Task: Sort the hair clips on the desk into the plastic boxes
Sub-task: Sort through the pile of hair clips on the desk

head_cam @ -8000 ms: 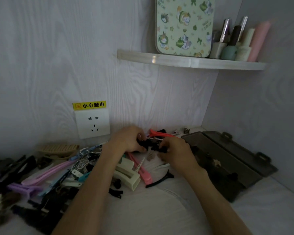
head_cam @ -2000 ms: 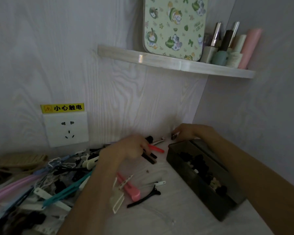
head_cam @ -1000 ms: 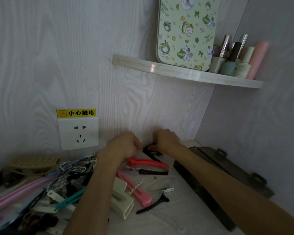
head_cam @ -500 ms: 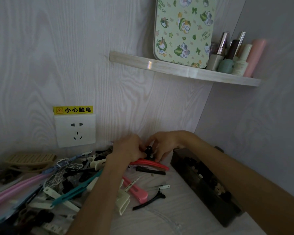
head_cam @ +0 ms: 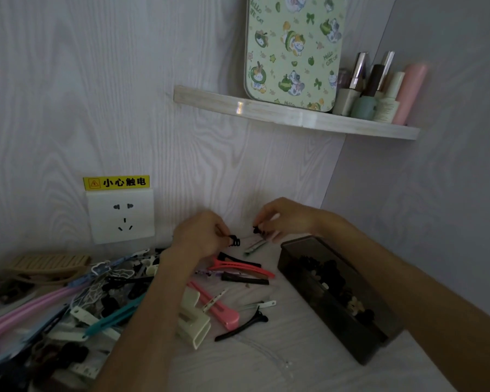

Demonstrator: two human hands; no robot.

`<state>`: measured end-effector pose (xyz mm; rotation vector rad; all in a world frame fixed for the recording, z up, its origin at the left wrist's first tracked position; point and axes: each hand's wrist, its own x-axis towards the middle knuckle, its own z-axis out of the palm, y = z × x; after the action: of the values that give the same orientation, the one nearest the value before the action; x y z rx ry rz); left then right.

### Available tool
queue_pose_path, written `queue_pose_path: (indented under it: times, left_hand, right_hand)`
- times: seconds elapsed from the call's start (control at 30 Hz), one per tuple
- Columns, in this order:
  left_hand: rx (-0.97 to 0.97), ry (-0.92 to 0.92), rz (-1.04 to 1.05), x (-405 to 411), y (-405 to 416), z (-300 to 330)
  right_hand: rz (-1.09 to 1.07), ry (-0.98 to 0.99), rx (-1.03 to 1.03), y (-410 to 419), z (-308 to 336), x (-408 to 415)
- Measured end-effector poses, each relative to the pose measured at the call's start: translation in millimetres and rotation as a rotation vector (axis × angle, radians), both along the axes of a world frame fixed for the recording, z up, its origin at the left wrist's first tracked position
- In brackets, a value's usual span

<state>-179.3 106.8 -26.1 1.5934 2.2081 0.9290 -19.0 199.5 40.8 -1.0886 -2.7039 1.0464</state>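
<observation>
Got a tiny black clip (head_cam: pixel 234 240) pinched in my left hand (head_cam: pixel 201 236), another clip (head_cam: pixel 257 230) in my right hand (head_cam: pixel 286 219); box (head_cam: pixel 294 251) sits at 4 o'clock, right hand closer.

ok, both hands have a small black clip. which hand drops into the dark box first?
Right, probably. The right hand pinches a small black clip just beside the dark plastic box; the left hand, with its black claw clip, sits farther off.

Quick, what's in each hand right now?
Left hand: pinches a small black claw clip.
Right hand: pinches another tiny black clip.
</observation>
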Motion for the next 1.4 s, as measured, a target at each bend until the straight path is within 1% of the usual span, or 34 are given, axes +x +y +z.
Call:
queue_pose_path:
  times: [0.07, 0.13, 0.2, 0.27, 0.37, 0.47, 0.57, 0.67, 0.77, 0.83, 0.9, 1.0, 1.07, 1.17, 1.23, 1.3, 1.33, 1.4]
  left_hand:
    - [0.029, -0.038, -0.023, 4, -2, 8]
    - [0.110, -0.071, -0.052, 15, -5, 20]
    - [0.215, -0.072, -0.091, 37, -8, 33]
    - [0.271, -0.080, -0.151, 67, -9, 39]
    - [0.287, -0.087, -0.193, 111, -5, 31]
    - [0.195, -0.087, -0.257, 132, -7, 19]
    - [0.161, -0.114, -0.297, 123, -21, 19]
    - [0.158, -0.061, -0.232, 93, -41, 26]
    - [0.138, -0.028, -0.074, 50, -69, 31]
    - [0.044, 0.003, -0.001, 26, -86, 31]
    - [-0.056, 0.029, 0.003, 10, -98, 27]
    - [-0.165, 0.062, -0.057, 1, -104, 22]
    - [-0.251, 0.130, -0.073, -2, -101, 19]
    - [-0.337, 0.208, -0.071, -6, -94, 19]
    - [-0.380, 0.194, -0.074, -8, -89, 20]
    - [-0.390, 0.163, -0.077, -11, -86, 20]
    - [-0.378, 0.150, -0.074, -14, -85, 19]
    - [-0.330, 0.103, -0.055, -18, -85, 17]
  right_hand:
    - [-0.005, 0.073, 0.025, -3, 13, 18]
    - [-0.026, 0.173, 0.035, -7, 25, 42]
    - [-0.075, 0.264, 0.032, -12, 32, 70]
    - [-0.143, 0.306, 0.041, -18, 30, 96]
    - [-0.201, 0.250, 0.060, -26, 16, 117]
    - [-0.223, 0.143, 0.059, -35, 6, 131]
    - [-0.252, 0.137, 0.040, -42, 12, 143]
    - [-0.250, 0.184, 0.037, -47, 19, 149]
    - [-0.186, 0.204, 0.019, -59, 20, 136]
    - [-0.119, 0.188, 0.020, -68, 15, 119]
    - [-0.054, 0.154, 0.033, -75, 4, 92]
    - [0.017, 0.123, 0.202, -78, -19, 50]
    - [0.005, 0.109, 0.289, -76, -37, 27]
    - [-0.061, 0.108, 0.332, -73, -63, 0]
    - [-0.160, 0.144, 0.369, -68, -72, -11]
    - [-0.217, 0.143, 0.356, -62, -72, -17]
    - [-0.208, 0.106, 0.321, -58, -68, -19]
    - [-0.116, -0.039, 0.257, -50, -55, -27]
